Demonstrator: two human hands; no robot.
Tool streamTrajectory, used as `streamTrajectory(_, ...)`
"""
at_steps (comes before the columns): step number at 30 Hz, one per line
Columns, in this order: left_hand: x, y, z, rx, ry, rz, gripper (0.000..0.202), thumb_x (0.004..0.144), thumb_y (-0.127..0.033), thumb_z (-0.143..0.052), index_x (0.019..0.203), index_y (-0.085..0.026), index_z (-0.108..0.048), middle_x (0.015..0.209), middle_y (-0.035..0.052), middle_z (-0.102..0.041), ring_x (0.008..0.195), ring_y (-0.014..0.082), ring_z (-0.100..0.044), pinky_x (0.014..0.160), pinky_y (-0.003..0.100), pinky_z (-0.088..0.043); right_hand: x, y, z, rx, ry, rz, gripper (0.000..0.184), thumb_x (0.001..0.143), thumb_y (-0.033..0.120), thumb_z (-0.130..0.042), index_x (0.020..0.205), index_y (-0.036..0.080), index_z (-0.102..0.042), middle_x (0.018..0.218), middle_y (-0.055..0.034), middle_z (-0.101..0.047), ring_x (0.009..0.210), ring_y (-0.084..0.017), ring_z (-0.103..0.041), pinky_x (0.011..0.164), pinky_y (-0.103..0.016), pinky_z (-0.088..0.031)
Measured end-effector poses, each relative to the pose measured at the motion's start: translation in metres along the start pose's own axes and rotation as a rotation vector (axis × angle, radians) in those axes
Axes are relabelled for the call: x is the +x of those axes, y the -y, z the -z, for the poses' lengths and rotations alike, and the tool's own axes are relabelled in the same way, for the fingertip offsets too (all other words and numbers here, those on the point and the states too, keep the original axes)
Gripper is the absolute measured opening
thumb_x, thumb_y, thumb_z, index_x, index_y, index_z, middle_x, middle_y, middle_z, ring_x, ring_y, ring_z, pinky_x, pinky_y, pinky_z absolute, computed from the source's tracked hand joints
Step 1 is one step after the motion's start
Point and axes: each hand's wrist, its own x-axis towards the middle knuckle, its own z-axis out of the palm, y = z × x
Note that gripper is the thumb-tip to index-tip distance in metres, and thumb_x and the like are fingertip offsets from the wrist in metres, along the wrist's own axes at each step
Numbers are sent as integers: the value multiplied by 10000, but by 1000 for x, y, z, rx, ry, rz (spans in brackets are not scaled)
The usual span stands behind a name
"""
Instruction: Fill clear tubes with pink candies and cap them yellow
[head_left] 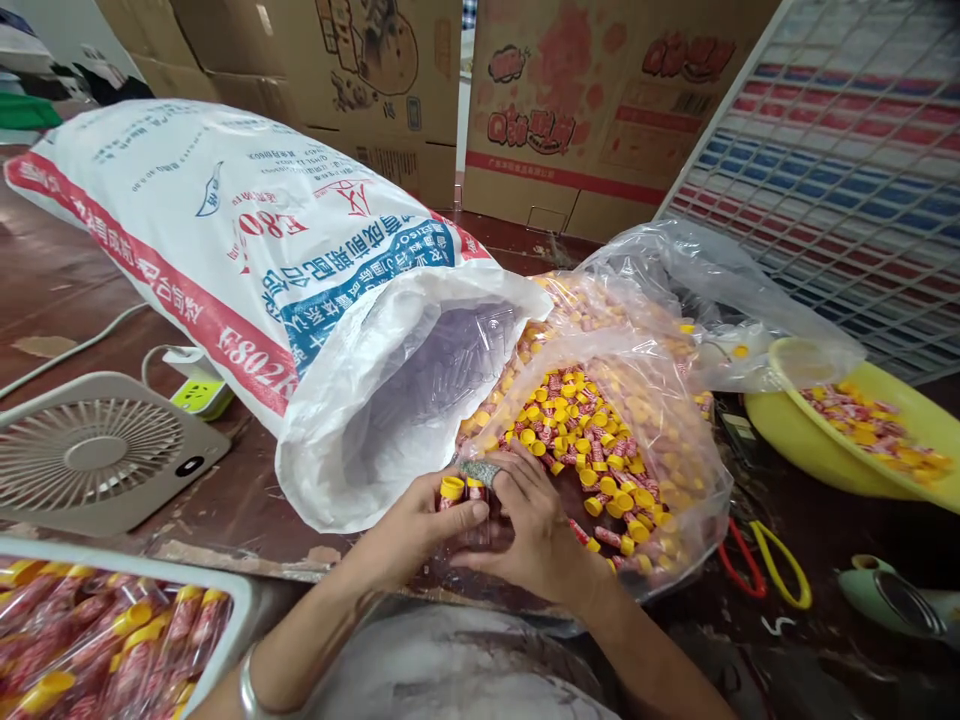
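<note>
Close together in front of the sack's mouth, my left hand (pixel 424 525) and my right hand (pixel 536 525) are curled around a small clear plastic case. A yellow-capped tube (pixel 451 491) with a red wrapper shows at my left thumb, and a second yellow cap is beside it. My right fingers, one wrapped in grey patterned tape, cover part of the case. Just beyond the right hand lies an open clear plastic bag (pixel 686 470) full of small red tubes with yellow caps (pixel 581 415). The white woven sack (pixel 322 460) gapes open, with clear plastic pieces (pixel 465 350) inside.
At the lower left is a white box (pixel 240 600) of wrapped yellow-capped tubes. A fan (pixel 97 450) and a power socket (pixel 199 390) stand left. To the right are a yellow basin (pixel 795 430), scissors (pixel 780 565) and a wire rack (pixel 825 180). Cartons (pixel 592 190) line the back.
</note>
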Motion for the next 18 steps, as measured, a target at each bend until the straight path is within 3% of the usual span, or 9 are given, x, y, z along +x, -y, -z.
streamTrajectory(2,10,-16,12,332,-45,-94,210,829,-292,-661,987,-154,-640,868,16,-621,790,168,-578,755,281,-479,0,-11,17,-24,90,-44,813,767,478,-859,1399,199,-432,1354,-169,-570,1372,-366,-471,1142,-575,-406)
streamTrajectory(4,25,-33,30,817,-204,-223,168,809,-188,-600,960,-151,-662,902,39,-610,819,188,-582,764,290,-467,-6,-27,39,-90,69,-138,768,832,452,-814,1438,202,-413,1409,-167,-534,1382,-353,-460,1104,-524,-452)
streamTrajectory(6,44,-47,51,1306,-377,-297,226,818,-127,-534,978,-148,-693,993,92,-601,870,225,-599,771,318,-465,-19,-41,60,-203,19,-254,406,941,353,-700,1280,195,-544,1236,-138,-633,1190,-317,-606,981,-455,-527)
streamTrajectory(8,64,-54,68,1643,-390,-283,291,852,-93,-473,1006,-146,-714,1054,139,-599,881,249,-615,754,337,-465,-36,-49,77,-305,106,-347,52,985,236,-612,1023,201,-618,983,-79,-676,941,-261,-671,831,-375,-548)
streamTrajectory(10,81,-55,80,1775,-305,-254,323,855,-52,-435,975,-128,-725,1055,159,-612,865,251,-628,746,343,-467,-52,-48,85,-351,304,-408,104,971,166,-616,875,205,-602,874,-38,-660,819,-217,-663,743,-318,-524)
streamTrajectory(13,92,-54,90,1778,-207,-266,374,834,12,-380,928,-94,-727,1109,151,-625,981,267,-635,832,353,-471,-68,-36,85,-390,520,-474,158,917,170,-718,856,209,-577,888,-17,-660,832,-205,-660,719,-293,-502)
streamTrajectory(16,86,-51,94,1698,-207,-338,344,831,-14,-433,943,-136,-734,1213,133,-650,1135,305,-596,961,375,-450,-72,-28,81,-453,570,-533,216,871,200,-782,915,214,-571,907,-29,-673,892,-234,-662,723,-304,-497)
streamTrajectory(18,73,-48,93,1609,-258,-381,312,844,-74,-501,1030,-172,-731,1175,105,-694,1066,287,-629,942,350,-466,-72,-28,80,-458,562,-553,211,870,190,-774,924,212,-571,907,-37,-674,900,-244,-660,726,-312,-501)
